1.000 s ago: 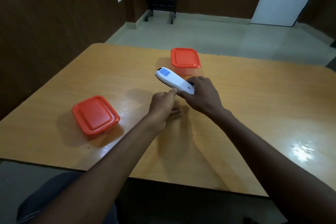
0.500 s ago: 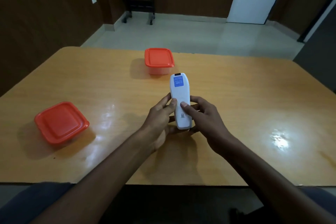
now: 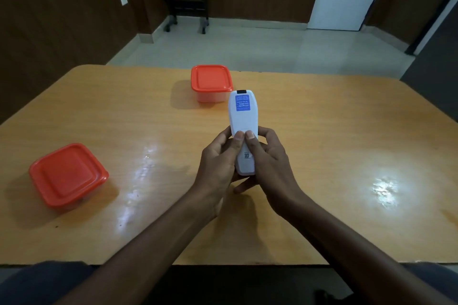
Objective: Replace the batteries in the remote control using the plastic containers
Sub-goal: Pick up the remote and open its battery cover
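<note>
Both hands, left (image 3: pixel 218 158) and right (image 3: pixel 266 156), grip the remote (image 3: pixel 241 116) back-up, thumbs on its cover, probably pressing. One box (image 3: pixel 210 79) at the table's (image 3: pixel 347 131) far edge, another box (image 3: pixel 67 177) near its left.

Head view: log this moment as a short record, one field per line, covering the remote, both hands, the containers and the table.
remote: white remote control, back side up, blue sticker near its far end, held above the table
left hand: left hand grips the remote's near half, thumb on its back
right hand: right hand grips the same part, thumb beside the left thumb
battery cover: appears still closed
near container: orange-lidded container, lid on, left of the hands
far container: orange-lidded container, lid on, beyond the remote
surface: wooden table
</note>
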The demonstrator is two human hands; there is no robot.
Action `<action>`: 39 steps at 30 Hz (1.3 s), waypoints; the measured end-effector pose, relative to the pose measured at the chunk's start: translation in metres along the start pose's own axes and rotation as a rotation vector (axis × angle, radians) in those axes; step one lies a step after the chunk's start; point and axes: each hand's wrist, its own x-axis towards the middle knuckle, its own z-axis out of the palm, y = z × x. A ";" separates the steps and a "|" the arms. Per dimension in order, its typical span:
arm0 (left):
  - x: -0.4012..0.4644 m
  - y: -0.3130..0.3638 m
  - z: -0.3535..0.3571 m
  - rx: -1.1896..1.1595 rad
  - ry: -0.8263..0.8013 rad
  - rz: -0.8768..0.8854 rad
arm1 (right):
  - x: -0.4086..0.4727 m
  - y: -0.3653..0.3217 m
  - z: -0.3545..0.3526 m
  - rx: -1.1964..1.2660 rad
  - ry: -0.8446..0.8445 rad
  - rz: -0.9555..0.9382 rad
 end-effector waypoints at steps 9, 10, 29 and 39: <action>0.001 -0.003 0.002 -0.043 0.041 0.023 | 0.000 0.003 0.005 -0.046 0.050 -0.055; 0.002 -0.002 0.002 -0.052 0.041 0.020 | 0.000 0.004 0.005 -0.054 0.049 -0.063; 0.019 0.019 -0.014 -0.177 -0.112 -0.061 | 0.008 -0.008 -0.013 -0.044 -0.181 -0.013; 0.024 0.008 -0.014 -0.243 0.095 -0.054 | 0.008 0.013 -0.002 -0.978 0.196 -0.515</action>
